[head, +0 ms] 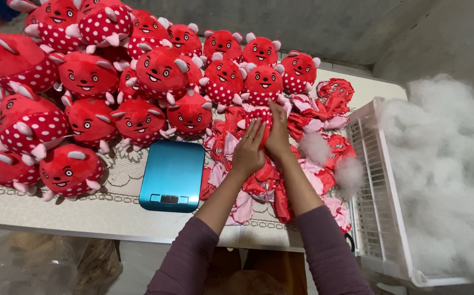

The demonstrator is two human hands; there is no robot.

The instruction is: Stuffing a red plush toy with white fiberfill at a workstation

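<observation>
- The toy skin [260,117], red with white dots, sits between both hands above the middle of the table [111,210], just in front of the rows of finished toys.
- The left hand [248,150] lies against its near-left side, fingers together and reaching up onto the fabric; the right hand [278,134] is closed over its right side. Both hands hold the skin between them.
- It looks light and soft: thin plush cloth, limp where unfilled, likely springy where fluff is already inside. It should not be fragile or slippery; the nap gives grip.
- A good hold seems to be around the body with the whole palm, or at the edge of the opening; I cannot tell where the opening lies, as the hands cover it.
- Under the wrists lies a heap of flat empty skins [259,183], red and pink, crumpled and overlapping.
- Two loose tufts of white fluff [316,147] rest on that heap, just right of the hands.
- Left of the heap a blue-green flat scale [172,172] lies on the table, with a small dark display strip at its near edge; what it shows is too small to tell.
- Behind and to the left, stuffed toys [160,74] stand packed in rows, round, red, with faces and dotted bellies.
- At the right table edge a white slatted crate [376,202] stands, and beside it a big heap of stuffing [447,180].
- No packages, labels or signs show.
</observation>
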